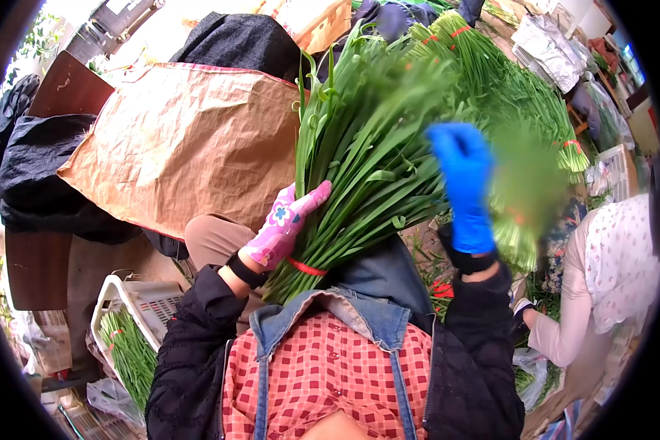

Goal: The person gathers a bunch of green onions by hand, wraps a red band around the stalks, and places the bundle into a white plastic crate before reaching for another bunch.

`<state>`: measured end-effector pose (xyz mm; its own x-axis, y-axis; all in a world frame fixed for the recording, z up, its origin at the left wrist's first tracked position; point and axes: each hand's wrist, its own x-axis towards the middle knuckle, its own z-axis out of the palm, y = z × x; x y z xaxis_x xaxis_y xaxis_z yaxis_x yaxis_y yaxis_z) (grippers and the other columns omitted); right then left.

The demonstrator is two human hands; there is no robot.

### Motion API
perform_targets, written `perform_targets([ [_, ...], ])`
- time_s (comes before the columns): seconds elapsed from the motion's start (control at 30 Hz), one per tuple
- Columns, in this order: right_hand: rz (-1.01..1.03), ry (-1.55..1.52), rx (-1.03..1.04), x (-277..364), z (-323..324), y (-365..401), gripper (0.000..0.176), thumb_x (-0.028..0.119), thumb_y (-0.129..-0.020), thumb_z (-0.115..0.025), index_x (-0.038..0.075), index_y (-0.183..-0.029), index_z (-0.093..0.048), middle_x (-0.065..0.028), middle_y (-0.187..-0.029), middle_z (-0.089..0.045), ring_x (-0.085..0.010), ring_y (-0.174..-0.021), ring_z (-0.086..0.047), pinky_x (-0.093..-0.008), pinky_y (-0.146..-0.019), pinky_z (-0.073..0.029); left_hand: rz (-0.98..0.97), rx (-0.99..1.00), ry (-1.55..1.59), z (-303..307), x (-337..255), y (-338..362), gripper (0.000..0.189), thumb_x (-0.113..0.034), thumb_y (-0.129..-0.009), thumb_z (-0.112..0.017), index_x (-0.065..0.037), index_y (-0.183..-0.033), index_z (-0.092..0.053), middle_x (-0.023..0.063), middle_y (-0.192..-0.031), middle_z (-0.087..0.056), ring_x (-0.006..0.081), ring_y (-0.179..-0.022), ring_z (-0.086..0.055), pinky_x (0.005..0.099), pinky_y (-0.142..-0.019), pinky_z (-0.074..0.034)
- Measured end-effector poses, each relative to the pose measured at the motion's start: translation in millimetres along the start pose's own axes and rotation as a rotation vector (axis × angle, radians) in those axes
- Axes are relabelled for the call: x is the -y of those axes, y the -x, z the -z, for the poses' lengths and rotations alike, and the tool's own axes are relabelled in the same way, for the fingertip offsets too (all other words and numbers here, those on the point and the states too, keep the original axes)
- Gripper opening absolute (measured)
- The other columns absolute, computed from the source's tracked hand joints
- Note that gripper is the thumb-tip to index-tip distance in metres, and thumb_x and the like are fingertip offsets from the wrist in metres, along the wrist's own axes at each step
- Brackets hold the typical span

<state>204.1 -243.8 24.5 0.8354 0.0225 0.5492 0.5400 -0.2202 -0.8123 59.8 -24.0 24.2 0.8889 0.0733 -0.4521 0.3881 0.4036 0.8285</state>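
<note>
A large bunch of long green leaves [374, 154] lies across my lap, with a red band [306, 267] around its lower end. My left hand [284, 220], in a pink flowered glove, is closed around the left side of the bunch just above that band. To the right of the leaves, my right hand [462, 172] is raised in a blue glove. Its fingers look curled, but they are blurred, and whether they hold anything is not clear.
A brown sheet [191, 139] spreads at the left. Tied green bunches [491, 88] are piled at the upper right. A white basket [150, 304] with greens stands at the lower left. Another person [616, 264] in a flowered garment is close at the right.
</note>
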Motion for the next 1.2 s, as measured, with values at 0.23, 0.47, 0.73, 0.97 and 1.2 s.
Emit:
perform_targets([
  [0.23,-0.068,0.979,1.138,38.3,98.1,33.1,0.025,0.035,-0.084,-0.068,0.011,-0.079,-0.071,-0.0138,-0.079,-0.068,-0.0311,-0.072,-0.067,-0.0428,-0.064,-0.053,-0.027,0.043,-0.038,3.2,-1.4,-2.8,0.036,-0.024,-0.092,-0.069,-0.004,-0.121,-0.062,0.0039,-0.104,-0.069,0.012,-0.089,-0.066,0.0281,-0.079,-0.054],
  [0.47,0.604,0.429,0.54,74.1,27.1,21.7,0.03,0.025,-0.082,-0.071,0.01,-0.107,-0.067,-0.0081,-0.112,-0.065,-0.0283,-0.108,-0.059,-0.0409,-0.095,-0.043,-0.046,0.071,-0.106,-7.4,-1.5,-4.5,0.036,-0.019,-0.091,-0.07,-0.002,-0.122,-0.061,0.0044,-0.108,-0.068,0.0116,-0.092,-0.065,0.0277,-0.082,-0.053],
  [0.73,0.546,0.419,0.552,-1.7,-3.4,71.2,0.02,0.027,-0.085,-0.067,0.008,-0.088,-0.063,-0.0104,-0.094,-0.063,-0.0306,-0.094,-0.059,-0.0438,-0.084,-0.046,0.05,0.006,0.07,9.3,5.8,-12.5,0.042,-0.032,-0.092,-0.068,-0.003,-0.122,-0.061,0.0047,-0.103,-0.069,0.0132,-0.085,-0.067,0.0292,-0.077,-0.055],
  [0.97,0.063,-0.145,0.281,14.9,0.4,56.2,0.023,0.005,-0.086,-0.068,0.006,-0.108,-0.068,-0.0094,-0.092,-0.068,-0.0206,-0.08,-0.066,-0.0306,-0.074,-0.052,0.013,0.01,-0.008,5.4,3.3,-11.2,0.043,-0.033,-0.091,-0.07,-0.004,-0.122,-0.062,0.0038,-0.104,-0.069,0.0122,-0.087,-0.066,0.0286,-0.078,-0.054],
  [1.2,0.144,0.229,0.548,27.1,-10.2,8.3,0.04,0.013,-0.081,-0.072,0.008,-0.12,-0.063,-0.0104,-0.088,-0.07,-0.0259,-0.07,-0.068,-0.0351,-0.066,-0.053,-0.003,0.015,-0.04,-10.4,-4.7,-1.0,0.045,-0.031,-0.092,-0.068,-0.004,-0.127,-0.058,0.0043,-0.111,-0.067,0.0127,-0.093,-0.065,0.0286,-0.083,-0.053],
])
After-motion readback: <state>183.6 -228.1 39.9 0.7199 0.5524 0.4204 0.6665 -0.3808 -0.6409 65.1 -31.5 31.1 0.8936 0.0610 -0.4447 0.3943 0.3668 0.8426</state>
